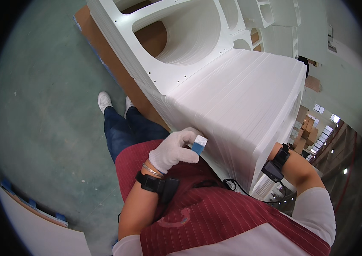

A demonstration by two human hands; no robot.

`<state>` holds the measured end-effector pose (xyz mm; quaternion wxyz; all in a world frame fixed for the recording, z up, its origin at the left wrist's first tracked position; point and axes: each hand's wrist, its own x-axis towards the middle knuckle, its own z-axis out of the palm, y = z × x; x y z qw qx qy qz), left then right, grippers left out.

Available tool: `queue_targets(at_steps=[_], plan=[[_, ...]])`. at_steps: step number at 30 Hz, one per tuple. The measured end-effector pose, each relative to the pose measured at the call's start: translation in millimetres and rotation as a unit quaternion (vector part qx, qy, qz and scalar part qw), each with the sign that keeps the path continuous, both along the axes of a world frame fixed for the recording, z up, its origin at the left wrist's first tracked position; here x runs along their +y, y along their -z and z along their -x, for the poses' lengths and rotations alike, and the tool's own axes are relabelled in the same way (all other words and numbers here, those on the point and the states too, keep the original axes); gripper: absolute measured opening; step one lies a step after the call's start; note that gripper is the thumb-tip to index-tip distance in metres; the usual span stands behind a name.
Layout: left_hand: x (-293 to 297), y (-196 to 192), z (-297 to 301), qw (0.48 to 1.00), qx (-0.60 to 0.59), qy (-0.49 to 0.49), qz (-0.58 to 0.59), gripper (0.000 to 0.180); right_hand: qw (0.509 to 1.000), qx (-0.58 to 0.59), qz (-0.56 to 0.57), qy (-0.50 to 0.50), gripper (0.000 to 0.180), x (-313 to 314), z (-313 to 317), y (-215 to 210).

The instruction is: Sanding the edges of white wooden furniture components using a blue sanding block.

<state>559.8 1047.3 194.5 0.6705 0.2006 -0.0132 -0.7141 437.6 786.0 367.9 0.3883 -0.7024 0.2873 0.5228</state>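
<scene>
My left hand (173, 149), in a white knit glove, pinches a small block (199, 145) between thumb and fingers. The block has a pale, silvery-white top and a blue side. It is held close beside a tall stack of white panels (228, 98), whose thin edges form a ridged wall. My right forearm (298, 168) reaches round the right end of the stack. My right hand is hidden behind the panels, so its fingers and anything in them do not show.
Large rounded openings pierce the white panels (181, 70), with small holes along the rims. The stack rests on a brown board (104, 51) over the green floor (53, 106). A white panel edge (40, 222) lies at lower left. Cardboard boxes (306, 130) stand far right. A black cable (249, 194) hangs near my right wrist.
</scene>
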Motion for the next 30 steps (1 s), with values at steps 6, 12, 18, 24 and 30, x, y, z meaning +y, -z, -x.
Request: queue_targets(at_steps=[6, 12, 18, 24, 30], plan=[[2, -53, -9, 0.977, 0.055, 0.013, 0.205, 0.049, 0.986, 0.014, -0.013, 0.168, 0.035, 1, 7, -14], [-16, -95, -25, 0.966, 0.040, 0.063, 0.248, 0.039, 0.715, -0.023, -0.167, 0.679, 0.047, 31, -1, -65], [-24, -123, -34, 0.968, 0.019, 0.163, 0.191, 0.051, 0.890, -0.076, -0.023, 0.449, 0.053, 58, 0, -83], [-21, -152, -53, 0.970, -0.006, 0.189, 0.153, 0.056, 0.905, -0.105, 0.055, 0.408, 0.054, 80, -13, -90], [-11, -151, -88, 0.959, -0.173, -0.119, 0.189, 0.047, 0.878, -0.201, 0.077, 0.427, 0.062, 74, -21, -89]])
